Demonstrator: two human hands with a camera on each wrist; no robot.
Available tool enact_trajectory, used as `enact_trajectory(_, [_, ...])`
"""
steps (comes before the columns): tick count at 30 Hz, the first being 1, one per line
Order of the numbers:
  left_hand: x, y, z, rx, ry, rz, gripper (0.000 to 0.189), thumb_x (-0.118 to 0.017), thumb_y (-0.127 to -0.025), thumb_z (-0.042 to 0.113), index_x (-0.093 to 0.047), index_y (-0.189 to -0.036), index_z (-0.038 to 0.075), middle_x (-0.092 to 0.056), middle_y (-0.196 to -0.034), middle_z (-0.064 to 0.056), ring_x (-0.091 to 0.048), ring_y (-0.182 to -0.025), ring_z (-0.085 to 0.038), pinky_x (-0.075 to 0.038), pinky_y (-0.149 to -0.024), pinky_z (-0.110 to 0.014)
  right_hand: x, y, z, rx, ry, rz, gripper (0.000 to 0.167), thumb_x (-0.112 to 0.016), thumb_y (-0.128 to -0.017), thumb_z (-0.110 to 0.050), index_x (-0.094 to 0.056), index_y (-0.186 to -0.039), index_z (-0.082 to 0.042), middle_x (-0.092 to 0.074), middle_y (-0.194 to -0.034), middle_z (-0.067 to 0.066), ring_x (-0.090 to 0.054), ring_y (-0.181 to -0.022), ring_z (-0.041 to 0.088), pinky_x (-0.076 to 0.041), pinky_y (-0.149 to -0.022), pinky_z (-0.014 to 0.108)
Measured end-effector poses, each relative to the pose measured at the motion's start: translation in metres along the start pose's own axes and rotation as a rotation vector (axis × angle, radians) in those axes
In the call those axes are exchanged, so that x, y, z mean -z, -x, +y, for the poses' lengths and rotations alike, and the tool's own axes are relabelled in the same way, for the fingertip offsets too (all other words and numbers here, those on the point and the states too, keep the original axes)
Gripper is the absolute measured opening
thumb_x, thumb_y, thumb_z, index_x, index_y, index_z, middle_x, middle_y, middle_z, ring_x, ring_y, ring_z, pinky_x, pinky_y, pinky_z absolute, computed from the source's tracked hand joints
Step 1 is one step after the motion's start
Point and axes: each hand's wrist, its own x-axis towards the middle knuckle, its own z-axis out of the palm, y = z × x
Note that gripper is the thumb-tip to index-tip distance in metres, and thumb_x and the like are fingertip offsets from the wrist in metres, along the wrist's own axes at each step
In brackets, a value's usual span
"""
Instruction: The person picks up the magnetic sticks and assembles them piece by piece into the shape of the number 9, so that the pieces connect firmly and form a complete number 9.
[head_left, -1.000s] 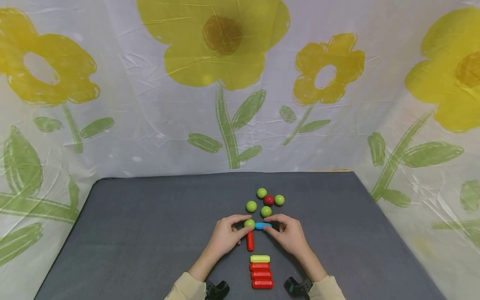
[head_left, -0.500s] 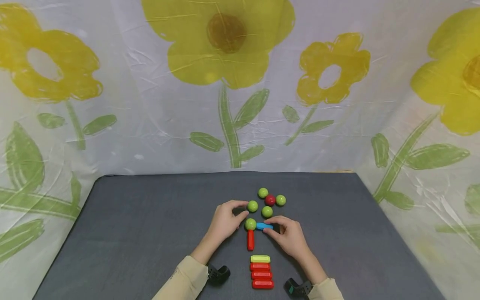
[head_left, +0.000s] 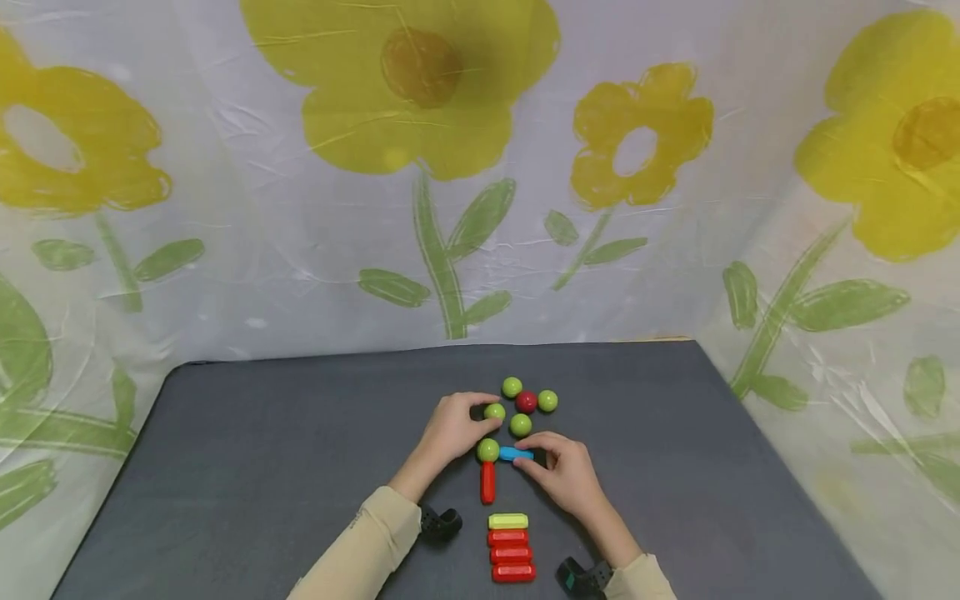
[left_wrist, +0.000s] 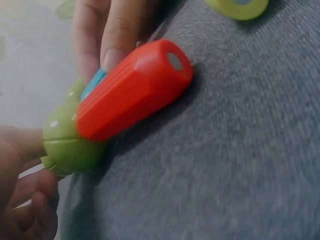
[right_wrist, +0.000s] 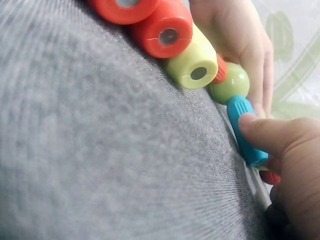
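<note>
In the head view my left hand (head_left: 455,427) has thumb and index finger on either side of a green ball (head_left: 494,412), pinching it. Just below it, another green ball (head_left: 487,451) joins a red rod (head_left: 488,483) and a blue rod (head_left: 516,454) at a corner. My right hand (head_left: 562,472) pinches the blue rod between thumb and forefinger. The left wrist view shows the red rod (left_wrist: 135,90) up close, a grey metal disc at its end, against the corner ball (left_wrist: 75,142). In the right wrist view my thumb presses the blue rod (right_wrist: 244,132).
Beyond the hands, a red ball (head_left: 527,402) sits among green balls (head_left: 521,425). Nearer the person, a yellow-green rod (head_left: 507,521) and red rods (head_left: 511,555) lie stacked in a column on the dark grey tabletop (head_left: 300,467). A flower-printed sheet (head_left: 300,317) stands behind.
My left hand has let go of the corner ball, moved away from the person and taken hold of another green ball. The right hand stays on the blue rod.
</note>
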Motion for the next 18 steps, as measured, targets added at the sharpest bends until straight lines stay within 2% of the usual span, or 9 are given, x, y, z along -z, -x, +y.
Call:
enact_trajectory(3, [0.007,0.005,-0.003,0.013,0.02,0.031,0.036,-0.082,-0.096,0.025,-0.078,-0.129,0.013,-0.074,-0.132,-0.01,-0.067,-0.127,-0.035,-0.052,-0.106,-0.056,0.001,0.0,-0.002,0.006,0.02,-0.005,0.02,-0.092,-0.084,-0.015,-0.083,-0.101,-0.022,-0.077,-0.098,-0.008,-0.039,-0.049,0.001,-0.034,-0.049,0.02])
enact_trajectory(8, [0.028,0.03,-0.009,0.022,0.034,0.081,0.037,-0.085,-0.093,0.024,-0.079,-0.128,0.013,-0.075,-0.129,-0.008,-0.068,-0.126,-0.033,-0.053,-0.105,-0.056,-0.002,0.0,-0.009,0.02,0.047,-0.019,0.02,-0.092,-0.084,-0.014,-0.084,-0.101,-0.02,-0.078,-0.099,-0.007,-0.039,-0.051,0.0,-0.037,-0.05,0.02])
enact_trajectory(9, [0.032,0.035,-0.009,0.024,0.033,0.089,0.037,-0.085,-0.092,0.024,-0.079,-0.127,0.013,-0.075,-0.129,-0.008,-0.072,-0.114,-0.031,-0.055,-0.102,-0.053,-0.002,-0.001,-0.01,0.022,0.055,-0.02,0.02,-0.092,-0.084,-0.015,-0.084,-0.101,-0.019,-0.078,-0.099,-0.007,-0.039,-0.051,0.0,-0.037,-0.051,0.02])
enact_trajectory(11, [0.04,0.045,-0.01,0.03,0.031,0.102,0.038,-0.086,-0.091,0.024,-0.079,-0.127,0.013,-0.076,-0.128,-0.007,-0.072,-0.083,-0.025,-0.059,-0.085,-0.044,-0.003,-0.003,-0.013,0.024,0.075,-0.022,0.019,-0.092,-0.084,-0.015,-0.084,-0.101,-0.019,-0.077,-0.098,-0.007,-0.039,-0.052,0.0,-0.038,-0.052,0.02])
enact_trajectory(13, [0.046,0.054,-0.011,0.042,0.041,0.11,0.039,-0.087,-0.091,0.023,-0.079,-0.127,0.013,-0.076,-0.127,-0.007,-0.058,-0.056,-0.017,-0.054,-0.064,-0.034,-0.005,-0.006,-0.015,0.023,0.089,-0.034,0.019,-0.092,-0.084,-0.015,-0.084,-0.101,-0.019,-0.076,-0.097,-0.008,-0.04,-0.053,0.001,-0.038,-0.053,0.02])
enact_trajectory(15, [0.051,0.062,-0.012,0.068,0.069,0.107,0.039,-0.088,-0.09,0.022,-0.079,-0.127,0.014,-0.077,-0.126,-0.006,-0.037,-0.042,-0.012,-0.041,-0.049,-0.028,-0.007,-0.009,-0.017,0.024,0.096,-0.051,0.019,-0.091,-0.085,-0.016,-0.084,-0.102,-0.019,-0.075,-0.096,-0.008,-0.04,-0.053,0.001,-0.039,-0.053,0.02])
enact_trajectory(18, [0.055,0.076,-0.013,0.102,0.109,0.096,0.04,-0.089,-0.089,0.021,-0.079,-0.127,0.015,-0.078,-0.117,-0.004,-0.034,-0.039,-0.008,-0.034,-0.042,-0.025,-0.011,-0.012,-0.02,0.021,0.098,-0.072,0.018,-0.091,-0.086,-0.018,-0.084,-0.103,-0.019,-0.075,-0.095,-0.008,-0.041,-0.053,0.0,-0.039,-0.053,0.021])
